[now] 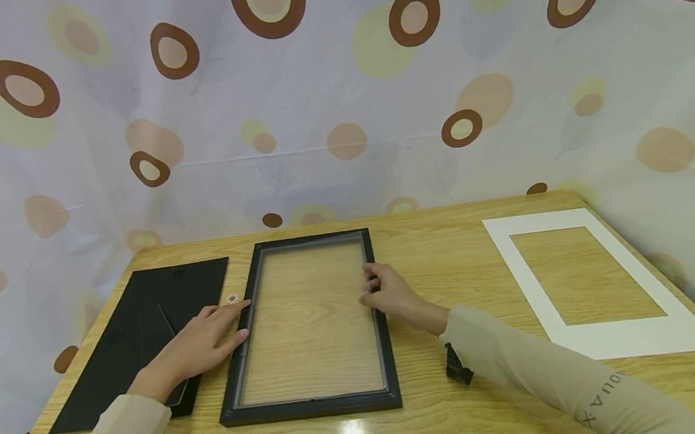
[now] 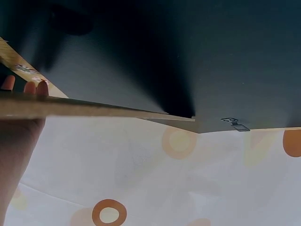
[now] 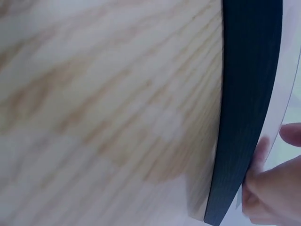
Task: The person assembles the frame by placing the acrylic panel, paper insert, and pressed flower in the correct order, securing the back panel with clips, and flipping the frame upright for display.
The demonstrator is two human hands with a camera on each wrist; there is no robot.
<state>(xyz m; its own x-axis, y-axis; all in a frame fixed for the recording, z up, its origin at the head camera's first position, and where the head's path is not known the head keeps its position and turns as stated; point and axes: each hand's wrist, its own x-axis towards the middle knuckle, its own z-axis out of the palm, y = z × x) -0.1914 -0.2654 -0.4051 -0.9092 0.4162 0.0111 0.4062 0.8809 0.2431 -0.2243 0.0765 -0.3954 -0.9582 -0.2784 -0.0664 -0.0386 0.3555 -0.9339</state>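
Note:
A black picture frame (image 1: 311,407) lies flat on the table, with a clear sheet (image 1: 307,324) within its border. My left hand (image 1: 200,343) has its fingers extended, fingertips touching the frame's left side. At the opposite side, my right hand (image 1: 394,295) pinches the right edge of the clear sheet between thumb and fingers. In the right wrist view, that hand (image 3: 275,188) is beside the black frame side (image 3: 247,94), and one fingertip shows through the sheet. The left wrist view has part of my left hand (image 2: 19,150) behind the backing board's stand leg (image 2: 94,109).
A black backing board (image 1: 125,340) with its stand leg lies at the left, beneath my left forearm. A white mat (image 1: 637,340) with a rectangular window lies at the right. Near the frame is a small flower-shaped thing (image 1: 233,299). A patterned curtain (image 1: 337,94) hangs behind the wooden table (image 1: 436,237).

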